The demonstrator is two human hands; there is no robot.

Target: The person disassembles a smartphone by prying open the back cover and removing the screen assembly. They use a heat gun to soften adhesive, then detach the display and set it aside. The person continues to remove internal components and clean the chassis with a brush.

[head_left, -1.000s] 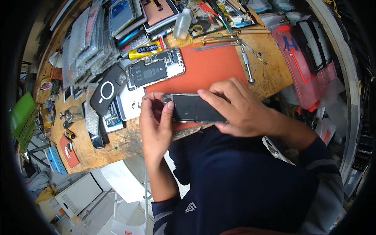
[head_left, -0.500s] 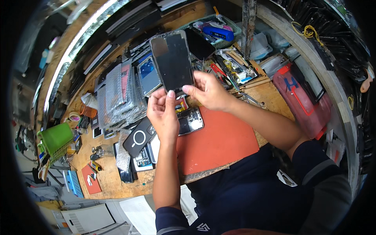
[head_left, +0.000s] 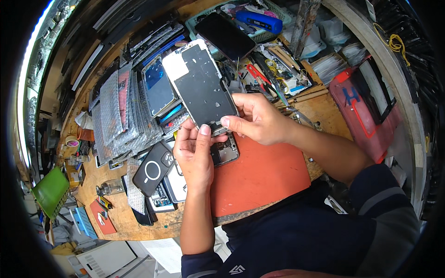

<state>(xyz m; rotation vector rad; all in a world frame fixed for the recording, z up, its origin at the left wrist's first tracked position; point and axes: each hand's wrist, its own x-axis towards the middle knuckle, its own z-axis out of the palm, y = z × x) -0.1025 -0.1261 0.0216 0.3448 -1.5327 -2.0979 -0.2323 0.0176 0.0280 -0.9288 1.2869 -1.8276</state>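
A phone screen [head_left: 204, 85], its black and silver rear face up and specked with white bits, is held tilted above the bench. My left hand [head_left: 194, 155] pinches its lower end between thumb and fingers. On its lower right edge, my right hand [head_left: 260, 119] grips with the thumb on top. Just beneath lies an opened phone body [head_left: 227, 154], partly covered by my left hand, at the upper left of an orange-red mat [head_left: 259, 178]. Beside my left hand rests a dark phone case [head_left: 150, 172] with a white ring.
Bubble-wrapped flat packs [head_left: 113, 109] are piled at left. Behind the held screen sits a black phone [head_left: 225, 34] by a green basket [head_left: 192, 23]. Pliers with red handles [head_left: 259, 76] lie among tools at the back right. A glass jar [head_left: 110, 187] stands left.
The screen has come lower and tilted, so its rear now catches the light and looks silver at the top. Both hands keep hold of it. The whole view has shifted slightly.
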